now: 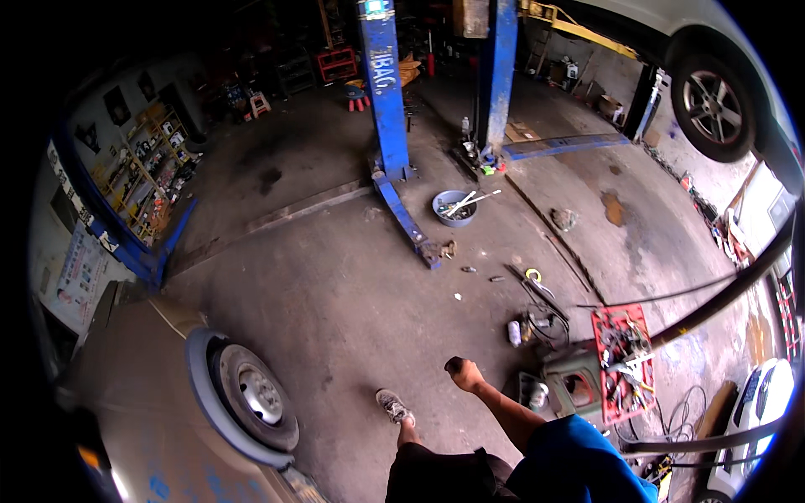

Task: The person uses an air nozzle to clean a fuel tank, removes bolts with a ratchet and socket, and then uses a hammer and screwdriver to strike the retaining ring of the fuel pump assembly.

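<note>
My right hand [466,375] is held out at the lower middle, its fingers closed on a small dark object [454,365] that I cannot make out. Below and to its left is my sneakered foot [392,406] on the concrete. To the right of the hand stand a green metal box [560,366] and a red tool tray [602,323] full of tools, with a cylindrical can [515,334] and hoses nearby. My left hand is not in view.
A brown vehicle [142,394] with a wheel [257,394] fills the lower left. Blue lift posts [386,101] rise beyond a bowl of parts [449,218]. A raised car [767,109] hangs upper right, a white car [750,423] stands lower right, and shelves [155,168] line the left wall.
</note>
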Demonstrator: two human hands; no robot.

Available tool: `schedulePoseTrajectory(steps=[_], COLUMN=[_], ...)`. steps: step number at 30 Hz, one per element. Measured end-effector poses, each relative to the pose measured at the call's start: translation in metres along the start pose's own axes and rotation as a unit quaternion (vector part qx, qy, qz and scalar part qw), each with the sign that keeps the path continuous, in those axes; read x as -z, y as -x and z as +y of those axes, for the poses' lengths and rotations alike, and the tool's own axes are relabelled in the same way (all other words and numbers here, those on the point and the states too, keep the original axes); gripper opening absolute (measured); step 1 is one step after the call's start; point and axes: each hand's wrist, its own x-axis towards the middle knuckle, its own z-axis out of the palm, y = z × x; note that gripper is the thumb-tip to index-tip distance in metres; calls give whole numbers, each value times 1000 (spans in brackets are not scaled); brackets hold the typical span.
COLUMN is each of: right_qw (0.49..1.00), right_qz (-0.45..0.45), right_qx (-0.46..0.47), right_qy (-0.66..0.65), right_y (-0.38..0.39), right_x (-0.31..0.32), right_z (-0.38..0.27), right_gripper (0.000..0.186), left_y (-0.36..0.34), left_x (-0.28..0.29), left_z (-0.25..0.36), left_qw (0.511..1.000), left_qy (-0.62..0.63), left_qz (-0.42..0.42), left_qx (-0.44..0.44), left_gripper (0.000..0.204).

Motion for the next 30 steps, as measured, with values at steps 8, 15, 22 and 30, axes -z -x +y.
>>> schedulePoseTrajectory(steps=[8, 15, 22, 30], right_qw=[831, 717, 833, 995], right_qz=[-317, -526, -347, 17], right_qx=[36, -210, -251, -94], right_qy=[455, 407, 350, -1], right_y=[-188, -305, -637, -1098], right_x=[-87, -55, -76, -52], right_z=[17, -21, -127, -466], right_gripper=[22, 18, 23, 32], left_y=[-91, 44, -87, -106], left_x=[84, 65, 59, 93], left_z=[401, 900, 1120, 1179], left_qw=[992, 903, 944, 1000], left_qy=[51, 95, -18, 20], left_qz=[34, -18, 74, 3], left_qx=[-109, -418, -321, 22], left_gripper=[26, 24, 33, 40])
